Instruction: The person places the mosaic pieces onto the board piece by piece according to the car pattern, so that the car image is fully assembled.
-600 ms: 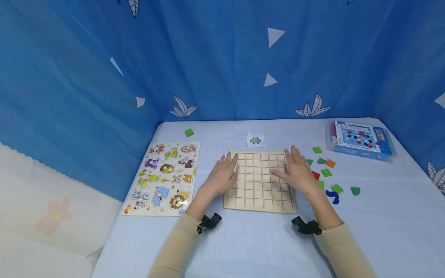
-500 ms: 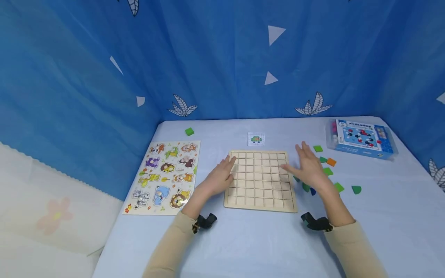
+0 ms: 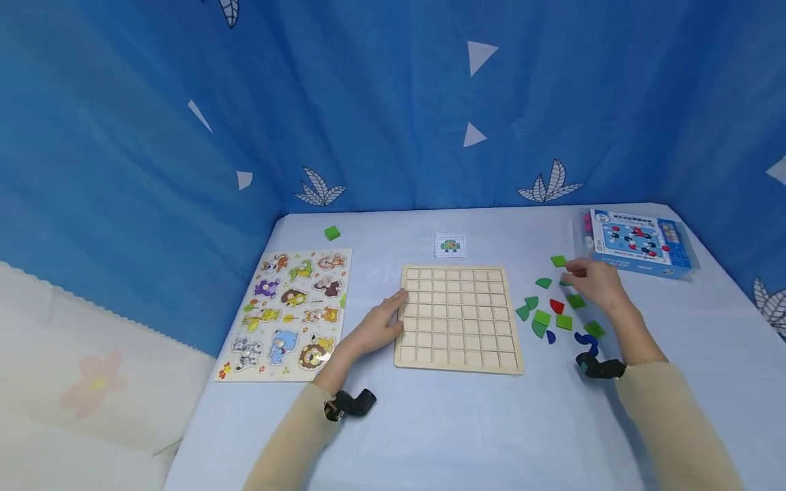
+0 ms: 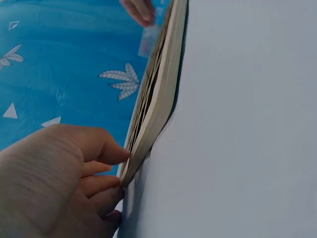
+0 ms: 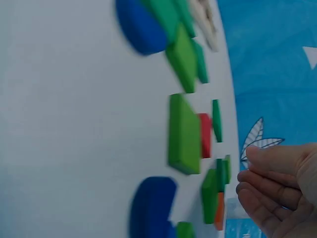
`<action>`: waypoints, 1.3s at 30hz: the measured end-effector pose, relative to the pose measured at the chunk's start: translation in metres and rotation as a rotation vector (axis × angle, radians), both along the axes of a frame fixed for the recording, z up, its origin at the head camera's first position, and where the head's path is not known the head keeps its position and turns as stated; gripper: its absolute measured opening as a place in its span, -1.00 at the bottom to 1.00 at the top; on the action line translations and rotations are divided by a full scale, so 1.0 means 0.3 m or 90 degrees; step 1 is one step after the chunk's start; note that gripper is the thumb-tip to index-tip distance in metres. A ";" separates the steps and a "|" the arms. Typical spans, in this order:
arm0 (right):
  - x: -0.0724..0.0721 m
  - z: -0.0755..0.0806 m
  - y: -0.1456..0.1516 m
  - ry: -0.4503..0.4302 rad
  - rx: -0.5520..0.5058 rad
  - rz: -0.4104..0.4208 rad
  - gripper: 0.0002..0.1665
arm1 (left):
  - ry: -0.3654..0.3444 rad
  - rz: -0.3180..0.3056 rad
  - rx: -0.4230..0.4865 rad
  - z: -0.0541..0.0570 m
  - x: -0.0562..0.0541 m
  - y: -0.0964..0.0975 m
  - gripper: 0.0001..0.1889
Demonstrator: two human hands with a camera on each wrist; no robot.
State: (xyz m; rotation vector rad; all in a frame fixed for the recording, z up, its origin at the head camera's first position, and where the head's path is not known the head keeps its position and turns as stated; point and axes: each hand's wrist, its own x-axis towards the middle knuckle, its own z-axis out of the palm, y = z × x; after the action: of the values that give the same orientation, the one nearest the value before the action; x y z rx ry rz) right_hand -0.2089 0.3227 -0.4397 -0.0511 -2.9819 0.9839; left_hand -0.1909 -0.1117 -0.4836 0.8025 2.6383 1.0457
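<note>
A square wooden grid board (image 3: pixel 457 317) lies flat mid-table, its cells bare. My left hand (image 3: pixel 376 327) rests at its left edge, thumb and fingertips touching the side, as the left wrist view shows from close by. My right hand (image 3: pixel 595 281) hovers over loose flat pieces right of the board, thumb and fingers loosely bent with nothing visible between them. Its fingertips are near a green square (image 3: pixel 558 261). Around it lie a red piece (image 3: pixel 556 306), green quarter rounds (image 3: pixel 543 283) and blue curved pieces (image 3: pixel 586 339). An orange piece (image 5: pixel 220 210), hidden in the head view, shows in the right wrist view.
A small card (image 3: pixel 450 245) with a turtle-like grid picture lies behind the board. An animal puzzle board (image 3: pixel 291 262) is at left, with a green square (image 3: pixel 332 233) beyond it. A boxed set (image 3: pixel 638 245) stands at back right. A blue curtain (image 3: pixel 393 123) hangs behind.
My right hand has moved from the board's right edge out over the loose pieces, its spread fingers now bent. The left hand has shifted slightly down the board's left edge.
</note>
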 end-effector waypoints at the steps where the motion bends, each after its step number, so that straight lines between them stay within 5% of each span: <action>1: -0.004 -0.012 0.003 0.005 0.001 0.008 -0.55 | 0.005 -0.002 0.005 -0.007 0.001 -0.003 -0.35; 15: -0.035 -0.086 -0.005 0.106 0.077 0.004 -0.64 | 0.014 0.015 0.039 -0.041 -0.019 -0.009 -0.33; 30: -0.014 -0.100 -0.015 0.070 0.100 0.034 -0.60 | 0.029 0.021 0.041 -0.048 0.013 -0.005 -0.32; 39: 0.012 -0.100 -0.012 0.108 0.106 -0.031 -0.52 | 0.027 0.029 0.028 -0.043 0.013 -0.001 -0.31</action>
State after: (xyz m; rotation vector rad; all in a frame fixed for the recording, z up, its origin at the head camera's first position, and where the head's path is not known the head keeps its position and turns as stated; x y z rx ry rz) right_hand -0.2053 0.3190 -0.4696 -0.0378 -2.8780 0.6947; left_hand -0.1871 -0.1120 -0.4965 0.7851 2.6893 1.1131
